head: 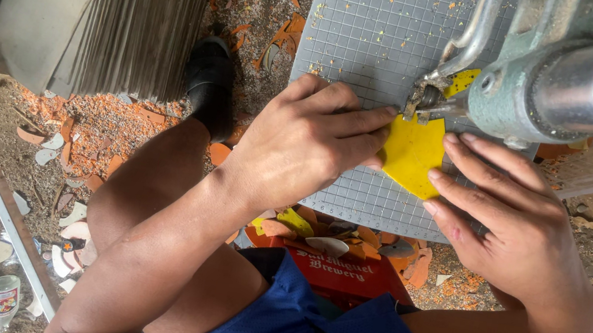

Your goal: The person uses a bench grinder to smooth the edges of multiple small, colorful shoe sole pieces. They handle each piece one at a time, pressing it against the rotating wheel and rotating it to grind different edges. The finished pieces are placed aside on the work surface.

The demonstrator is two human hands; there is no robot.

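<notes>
A flat yellow piece (412, 154) lies on a grey gridded work plate (367, 36), right under the cutting head of a green-and-steel machine (561, 73). My left hand (308, 141) presses down on the piece's left edge, fingers curled over it. On the piece's right edge rest the spread fingertips of my right hand (507, 221). Both hands hold the piece flat against the plate. A smaller yellow scrap (462, 82) sits beside the machine's tool.
Orange, yellow and white offcuts (348, 238) fill a red crate (343, 271) below the plate, and more litter the dirt floor (106, 130). My black shoe (209, 83) is on the ground. A bottle (4, 300) lies at the lower left beside a metal bar (1, 201).
</notes>
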